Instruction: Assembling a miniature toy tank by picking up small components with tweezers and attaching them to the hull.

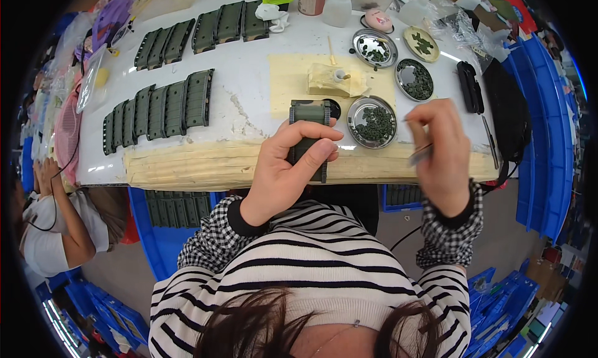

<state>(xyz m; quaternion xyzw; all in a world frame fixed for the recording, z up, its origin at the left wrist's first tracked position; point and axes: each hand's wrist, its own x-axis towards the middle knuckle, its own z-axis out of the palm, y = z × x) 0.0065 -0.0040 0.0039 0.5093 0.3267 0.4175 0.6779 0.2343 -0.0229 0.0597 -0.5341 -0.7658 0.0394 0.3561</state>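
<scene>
At the table's front edge my left hand (288, 165) is closed round a dark green ribbed plastic casing (309, 110), its thumb and forefinger lying across the front. My right hand (443, 152) is raised to the right of it, fingers curled round a thin grey metal tool (421, 155); motion blur hides its exact kind. Between the hands, a round metal dish (351, 128) holds a heap of small dark green pieces (377, 124). A small black round container (335, 108) shows partly behind the casing. Just beyond stands a tape-covered block (324, 79) with a small cup in it.
Rows of similar green casings (159, 109) lie at left. More dishes of small parts (414, 79) stand at back right, near a white bottle (337, 9). A black case (469, 87) and a pen-like tool (489, 141) lie at right. Another person's arm (71, 224) is at far left.
</scene>
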